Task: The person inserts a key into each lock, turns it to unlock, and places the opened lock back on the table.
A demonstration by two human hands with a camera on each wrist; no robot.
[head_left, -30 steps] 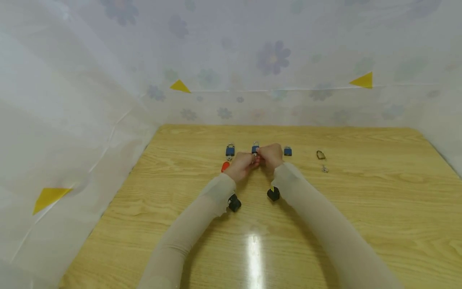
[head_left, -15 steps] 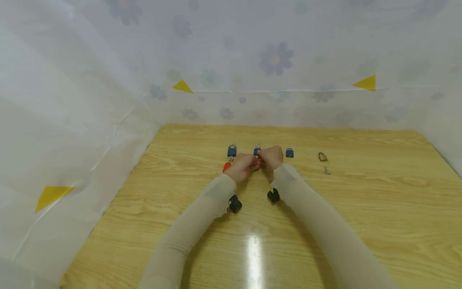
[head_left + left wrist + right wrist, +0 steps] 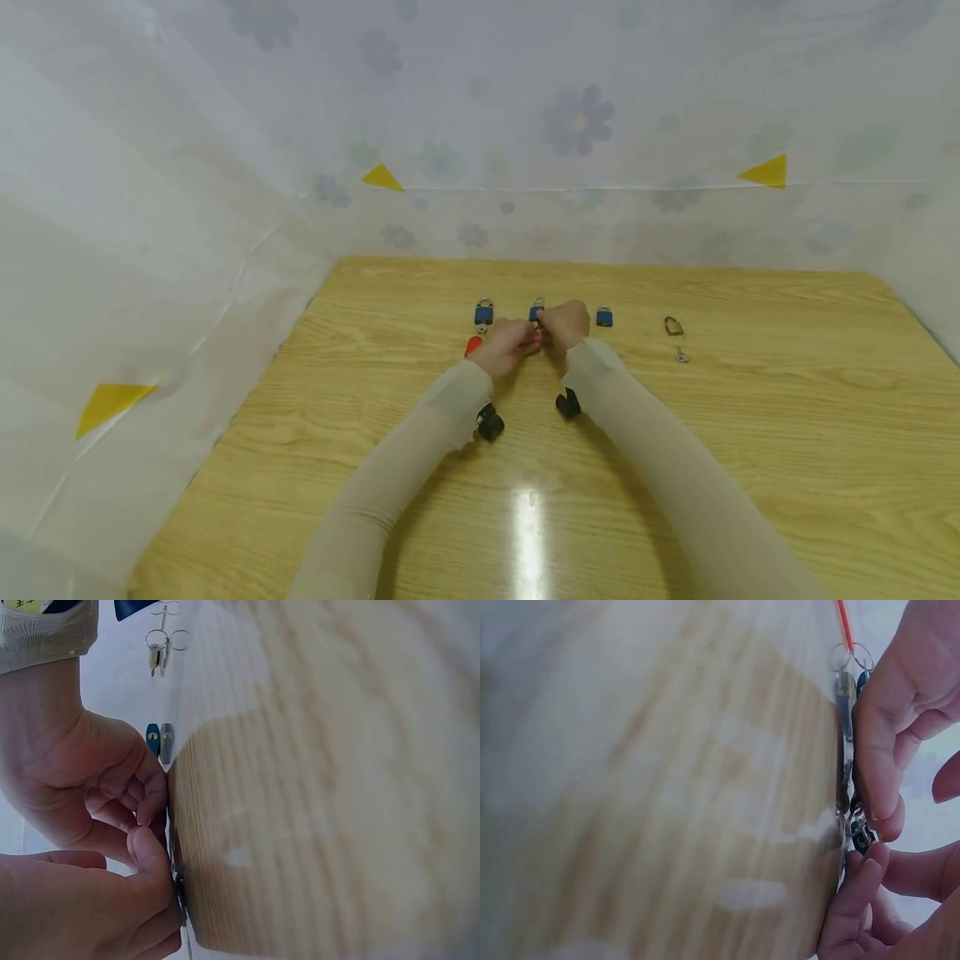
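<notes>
Three small blue padlocks lie in a row on the wooden table [image 3: 420,467]. Both hands meet at the middle blue padlock [image 3: 536,310]. My right hand [image 3: 564,323] grips its body, thumb pressed along it in the right wrist view, where the padlock [image 3: 845,742] shows edge-on. My left hand [image 3: 508,345] pinches a small key [image 3: 859,829] at the lock's near end; its fingertips [image 3: 146,851] curl against the table there. The key's blade is hidden by fingers.
Another blue padlock [image 3: 483,313] and a red tag [image 3: 472,344] lie left of the hands, a third blue padlock [image 3: 603,317] to the right. Farther right sit a brass padlock [image 3: 673,326] and a loose key [image 3: 682,355]. White flowered sheets wall in the table.
The hands stay together on the middle padlock; only slight finger shifts show. Nothing on the table has moved.
</notes>
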